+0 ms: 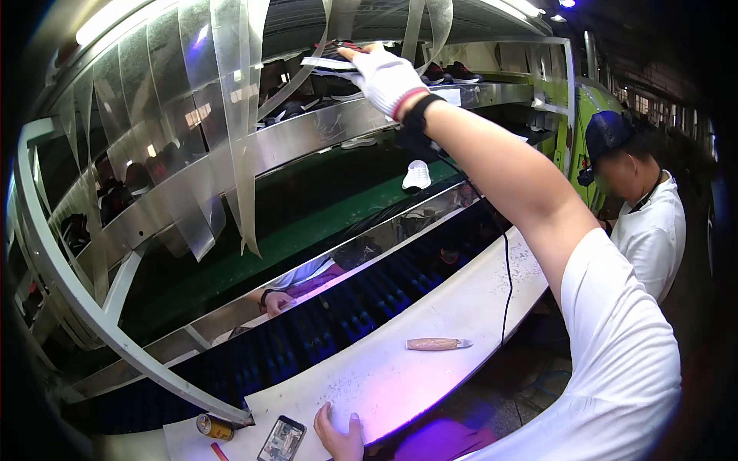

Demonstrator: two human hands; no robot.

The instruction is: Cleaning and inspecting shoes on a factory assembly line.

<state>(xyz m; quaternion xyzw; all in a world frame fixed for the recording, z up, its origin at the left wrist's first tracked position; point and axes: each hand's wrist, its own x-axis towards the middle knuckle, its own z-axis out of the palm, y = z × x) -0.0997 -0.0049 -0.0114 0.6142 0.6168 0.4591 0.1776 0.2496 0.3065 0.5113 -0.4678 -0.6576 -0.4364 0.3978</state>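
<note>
My right hand (384,79), in a white knit glove with a dark band at the wrist, is raised high at arm's length. Its fingers are closed on a shoe (332,64) with a white sole and a dark, red-marked upper, by the upper shelf (300,146). Down at the near edge of the white worktop (384,384), my bare left hand (340,436) rests with fingers and thumb apart, holding nothing. A smartphone (282,439) lies beside it. Farther right on the worktop is a knife (438,344) with a wooden handle.
Clear plastic strips (234,115) hang before the shelf of shoes. Below runs a green belt (307,200) carrying a white sole (417,176), then a dark roller track (307,338). A can (214,426) stands near the white frame post (138,346). A capped person (642,200) is at right.
</note>
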